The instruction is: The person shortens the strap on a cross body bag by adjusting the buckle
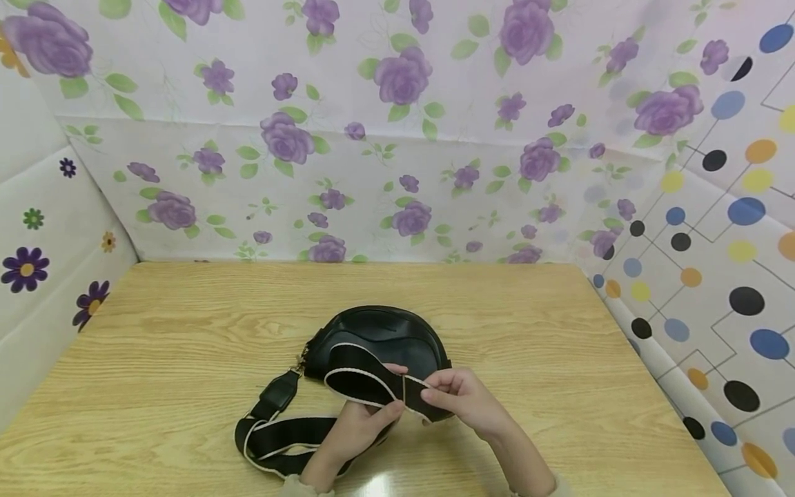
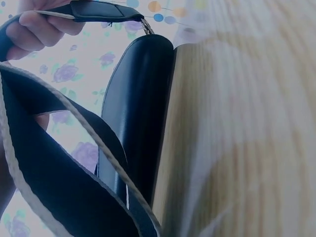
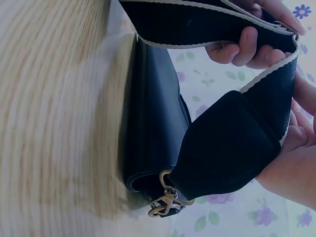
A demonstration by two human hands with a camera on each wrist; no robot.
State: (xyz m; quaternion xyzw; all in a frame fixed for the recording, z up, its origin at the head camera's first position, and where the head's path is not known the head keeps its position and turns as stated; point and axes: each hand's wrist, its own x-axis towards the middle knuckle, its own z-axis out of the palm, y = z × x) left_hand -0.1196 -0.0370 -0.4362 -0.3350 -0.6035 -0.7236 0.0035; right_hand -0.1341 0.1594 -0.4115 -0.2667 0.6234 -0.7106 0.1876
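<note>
A black half-moon bag [image 1: 381,319] lies on the table with a wide black strap [image 1: 357,359] edged in white. My left hand [image 1: 363,424] pinches the strap by its slim metal slider [image 3: 286,27], where the webbing folds into a loop. Close by on the right, my right hand [image 1: 468,404] grips the strap between thumb and fingers. Near that hand, a leather strap end [image 3: 224,148] leads to a brass-coloured clasp [image 3: 170,200] at the bag's end. At the bag's left end, another leather tab [image 1: 279,392] hangs from a metal clip.
The wood-grain table [image 1: 205,310] meets a flower-print backdrop [image 1: 348,186] behind and a dotted panel [image 1: 714,276] on the right. More of the strap lies in loose folds left of my left forearm.
</note>
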